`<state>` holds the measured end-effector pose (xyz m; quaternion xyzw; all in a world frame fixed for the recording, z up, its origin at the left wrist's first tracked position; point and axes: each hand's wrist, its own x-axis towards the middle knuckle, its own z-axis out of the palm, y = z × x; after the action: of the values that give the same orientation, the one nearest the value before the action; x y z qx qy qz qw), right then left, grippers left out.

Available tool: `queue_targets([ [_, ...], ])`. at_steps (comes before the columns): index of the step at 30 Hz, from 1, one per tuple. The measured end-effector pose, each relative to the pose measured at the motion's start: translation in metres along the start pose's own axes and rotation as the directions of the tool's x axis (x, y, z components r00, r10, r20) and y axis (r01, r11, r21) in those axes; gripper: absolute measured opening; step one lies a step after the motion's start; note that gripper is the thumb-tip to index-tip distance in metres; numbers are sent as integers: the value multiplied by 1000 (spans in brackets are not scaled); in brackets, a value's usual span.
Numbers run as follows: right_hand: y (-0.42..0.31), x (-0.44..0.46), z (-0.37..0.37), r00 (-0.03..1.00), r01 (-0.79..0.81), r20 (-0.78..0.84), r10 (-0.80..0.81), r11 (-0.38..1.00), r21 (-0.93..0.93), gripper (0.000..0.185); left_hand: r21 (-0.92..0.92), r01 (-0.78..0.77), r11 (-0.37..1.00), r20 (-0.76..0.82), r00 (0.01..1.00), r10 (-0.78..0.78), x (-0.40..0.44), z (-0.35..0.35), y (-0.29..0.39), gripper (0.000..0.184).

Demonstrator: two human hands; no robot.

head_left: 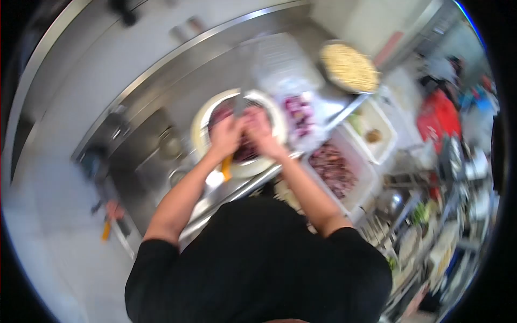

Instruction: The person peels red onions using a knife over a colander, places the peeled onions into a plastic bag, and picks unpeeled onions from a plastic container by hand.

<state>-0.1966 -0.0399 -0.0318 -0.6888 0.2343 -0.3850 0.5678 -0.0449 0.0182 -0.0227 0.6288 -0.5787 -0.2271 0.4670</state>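
Both hands meet over a round pale basin that holds dark reddish-purple pieces of food. My left hand looks closed around a knife with a yellow handle. The grey blade points away from me, and the handle sticks out below the hand. Close beside it, my right hand is curled inward over the food, its fingers blurred; what it grips merges with the pinkish pieces. Just right of the basin lies a clear bag or tray of chopped purple onion.
A white bin of reddish-brown chopped pieces stands at lower right, with another white container behind it. A bowl of pale yellow strips sits at the counter's far right. Left are a steel sink and a yellow-handled tool.
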Motion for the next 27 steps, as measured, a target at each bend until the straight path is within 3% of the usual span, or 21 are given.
queue_targets([
  [1, 25, 1, 10, 992, 14, -114, -48, 961, -277, 49, 81, -33, 996, 40, 999, 29, 0, 5, -17, 44],
  [2, 14, 0, 11, 973, 152, -126, -193, 950, -273, 48, 129, -265, 956, 27, 964, 264, 5, 8, -24, 46],
  [3, 13, 0, 13, 967, 146, -185, -177, 974, -173, 49, -393, 141, 909, 83, 990, -118, -1, 13, 3, 45],
  [4, 1, -5, 12, 992, -47, -119, 51, 998, 29, 46, -457, 218, 862, 131, 975, -177, 0, 16, -2, 44],
  [8, -5, -14, 6, 994, -49, -92, 59, 993, 108, 42, -517, 472, 714, 276, 881, -384, -7, 9, 8, 43],
  [9, -11, -18, 6, 990, 52, -140, -37, 993, 103, 43, -552, 485, 678, 277, 874, -400, -9, 12, 30, 41],
  [12, -15, -20, 1, 935, 210, -261, -241, 967, -141, 44, -578, 349, 737, 124, 931, -344, -6, 35, 33, 41],
  [13, -13, -22, -1, 938, 186, -257, -232, 964, -192, 46, -556, 411, 723, 251, 912, -326, -5, 28, 21, 44],
  [16, -8, -22, -5, 992, 7, -128, 9, 993, 122, 45, -467, 204, 860, 133, 978, -160, -2, 33, 8, 41],
  [19, -3, -23, -6, 992, -99, -44, 122, 929, 357, 44, -363, 123, 924, 153, 986, -71, -2, 22, 24, 41],
  [22, 0, -25, -4, 987, -108, -67, 148, 905, 411, 42, -423, 243, 873, 257, 956, -142, -4, 19, 18, 42],
  [25, -3, -28, -1, 990, -45, -117, 83, 955, 294, 44, -461, 428, 778, 353, 892, -281, -7, 18, 9, 42],
  [27, -6, -30, 2, 985, -30, -161, 61, 982, 187, 44, -523, 362, 772, 257, 930, -262, -12, 26, 19, 42],
])
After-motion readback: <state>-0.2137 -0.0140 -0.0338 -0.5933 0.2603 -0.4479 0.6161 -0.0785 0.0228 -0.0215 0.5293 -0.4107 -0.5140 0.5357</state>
